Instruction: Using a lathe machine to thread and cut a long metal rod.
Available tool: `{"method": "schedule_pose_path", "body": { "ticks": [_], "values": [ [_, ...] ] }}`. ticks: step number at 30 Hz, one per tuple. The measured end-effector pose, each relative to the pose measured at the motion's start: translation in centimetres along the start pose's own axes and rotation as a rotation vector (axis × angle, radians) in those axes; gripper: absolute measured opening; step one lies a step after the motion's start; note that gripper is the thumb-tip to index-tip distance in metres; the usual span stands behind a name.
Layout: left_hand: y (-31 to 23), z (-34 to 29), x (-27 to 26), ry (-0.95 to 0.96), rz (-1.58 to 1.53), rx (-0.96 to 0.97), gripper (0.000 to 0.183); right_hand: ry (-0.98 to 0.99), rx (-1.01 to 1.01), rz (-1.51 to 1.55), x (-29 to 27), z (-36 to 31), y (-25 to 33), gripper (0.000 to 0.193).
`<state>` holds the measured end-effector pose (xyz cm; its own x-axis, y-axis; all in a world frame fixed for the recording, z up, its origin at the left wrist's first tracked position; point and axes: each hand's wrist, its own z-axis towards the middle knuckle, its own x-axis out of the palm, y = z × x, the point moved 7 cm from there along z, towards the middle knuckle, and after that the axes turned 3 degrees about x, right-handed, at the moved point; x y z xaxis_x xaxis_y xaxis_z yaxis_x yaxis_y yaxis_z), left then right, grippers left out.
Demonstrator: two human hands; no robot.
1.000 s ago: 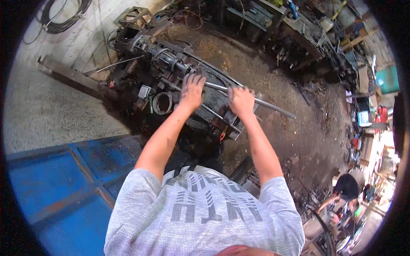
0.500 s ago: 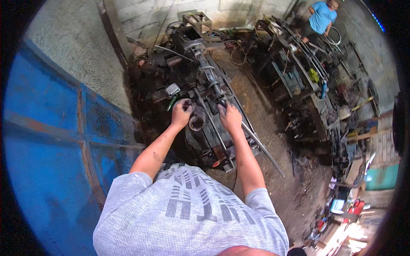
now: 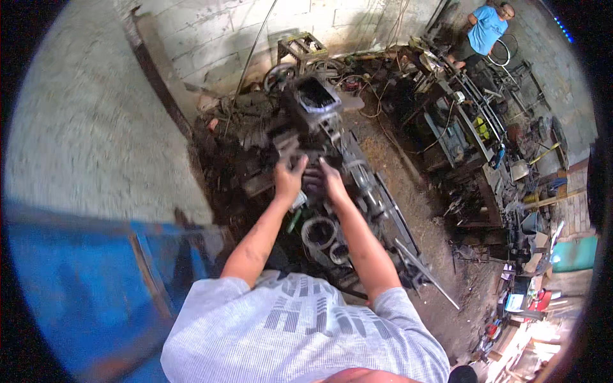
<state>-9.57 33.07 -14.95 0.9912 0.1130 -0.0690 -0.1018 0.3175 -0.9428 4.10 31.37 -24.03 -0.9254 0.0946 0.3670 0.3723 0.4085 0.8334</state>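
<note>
My left hand and my right hand are close together over the dark, greasy machinery, fingers curled toward each other. Between them is something dark, blurred and too much like its surroundings to make out. The fingers look blackened. Nearer to me, below my wrists, lie a round metal ring and a smaller ring. A thin green item shows beside my left forearm. To the right runs the long metal machine, with an open-topped box-like housing at its far end.
A blue metal door and a rough wall stand on the left. A small stool is by the back wall. A cluttered workbench lies right, with a person in a blue shirt beyond. A long rod sticks out nearer me.
Both hands have moved forward and closer together. My right hand has left the rod-like part on the machine. The whole view has shifted, and the dark housing now shows more fully.
</note>
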Motion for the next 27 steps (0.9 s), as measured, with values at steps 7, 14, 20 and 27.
{"method": "schedule_pose_path", "body": {
  "ticks": [7,14,20,27],
  "values": [
    [-0.1,5.3,-1.8,0.375,0.143,0.266,0.015,-0.139,0.085,0.544,7.2,3.1,1.3,0.044],
    [-3.6,6.7,-3.2,0.532,0.105,0.625,0.028,-0.298,0.004,0.261,8.0,1.9,5.4,0.04],
    [-1.9,6.7,-3.1,0.526,0.276,0.488,0.039,-0.34,-0.092,0.329,5.1,4.3,7.7,0.012],
    [5.6,15.3,-4.2,0.458,0.385,0.415,0.028,-0.552,-0.151,0.18,3.9,6.0,7.4,0.024]
  ]
}}
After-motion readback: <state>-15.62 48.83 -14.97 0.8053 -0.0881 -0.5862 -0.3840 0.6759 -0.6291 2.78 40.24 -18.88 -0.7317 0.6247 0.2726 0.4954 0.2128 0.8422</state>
